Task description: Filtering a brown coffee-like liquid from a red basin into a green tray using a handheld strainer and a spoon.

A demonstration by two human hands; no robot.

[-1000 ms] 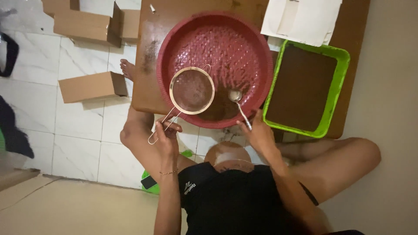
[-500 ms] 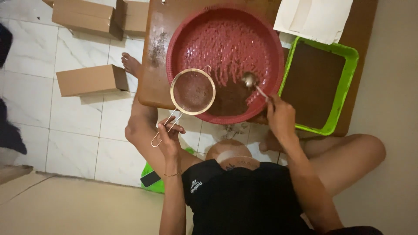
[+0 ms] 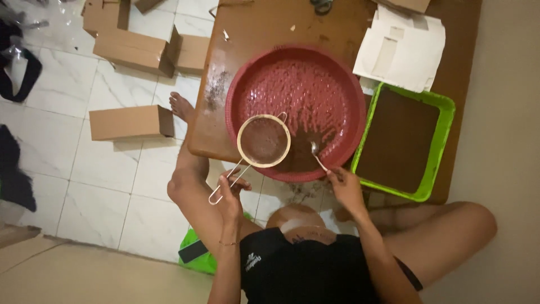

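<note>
My left hand grips the wire handle of a round mesh sieve with brown powder in it. I hold the sieve over the near left part of a red round tray. My right hand holds a metal spoon, its bowl down in a heap of brown powder at the tray's near rim, just right of the sieve. The tray rests on a low wooden table.
A green rectangular tray filled with brown powder sits right of the red tray. White papers lie behind it. Cardboard boxes stand on the tiled floor at the left. A green bag lies by my knee.
My right hand has brought the spoon down from beside the sieve into the powder at the tray's near rim. The sieve stays held over the tray.
</note>
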